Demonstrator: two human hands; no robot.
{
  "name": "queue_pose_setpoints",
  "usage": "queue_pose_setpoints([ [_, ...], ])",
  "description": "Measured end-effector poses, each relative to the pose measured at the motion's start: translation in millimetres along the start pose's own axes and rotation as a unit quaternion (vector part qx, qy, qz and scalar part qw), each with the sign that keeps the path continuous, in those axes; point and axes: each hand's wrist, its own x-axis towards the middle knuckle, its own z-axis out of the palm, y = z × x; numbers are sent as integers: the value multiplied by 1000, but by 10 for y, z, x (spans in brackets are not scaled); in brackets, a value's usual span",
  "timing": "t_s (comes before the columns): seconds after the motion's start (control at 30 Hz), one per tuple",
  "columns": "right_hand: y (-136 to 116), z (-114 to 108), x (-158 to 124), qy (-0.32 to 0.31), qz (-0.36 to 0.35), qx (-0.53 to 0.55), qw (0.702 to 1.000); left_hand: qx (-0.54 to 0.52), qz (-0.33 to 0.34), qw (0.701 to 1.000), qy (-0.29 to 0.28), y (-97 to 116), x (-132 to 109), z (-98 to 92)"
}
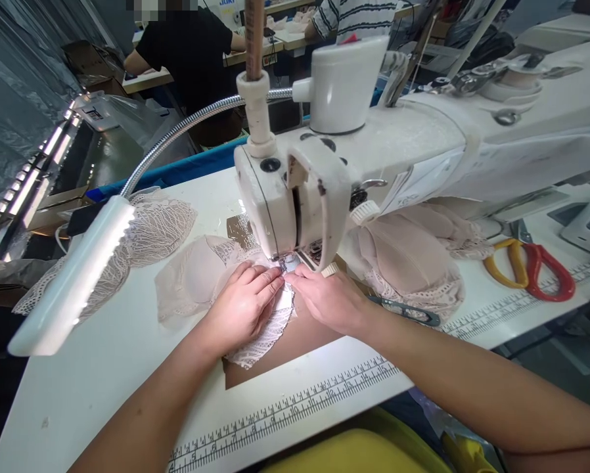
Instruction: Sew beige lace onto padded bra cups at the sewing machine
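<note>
Both hands are at the needle area of a white sewing machine. My left hand lies flat on a pale lace piece, fingers extended and close together toward the presser foot. Just right of the foot, my right hand has its thumb and index finger at the fabric edge; its other fingers are curled and partly hidden. A pale bra cup joined to the fabric spreads out left of my left hand. Beneath the lace is a brown plate on the white table.
A lit lamp and lace cups are at left. At right are beige cups, a dark-handled tool, and scissors with red and yellow handles. A printed ruler runs along the front edge. Two people sit beyond.
</note>
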Motion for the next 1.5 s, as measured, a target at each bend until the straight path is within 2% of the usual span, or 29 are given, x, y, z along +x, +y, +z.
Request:
queue_pose_setpoints([
  [0.27, 43, 9, -11, 40, -41, 42, 997, 7, -5, 1000, -11, -50, 5, 4],
  [0.6, 15, -25, 3, 1, -15, 17, 1000, 18, -36, 999, 7, -70, 26, -7],
  [0.8, 5, -6, -3, 10, 6, 28, 1000, 33, -41, 999, -8, -56, -1, -23],
  [1.0, 46, -10, -21, 48, -37, 33, 998, 3, -22, 1000, -11, -13, -45, -91],
  [1.2, 58, -8, -40, 33, -84, 14, 996, -23, 24, 999, -6, -9, -71, -103],
  [1.5, 24, -23, -43, 24, -62, -4, 998, -3, -9, 1000, -7, 46, -25, -51],
])
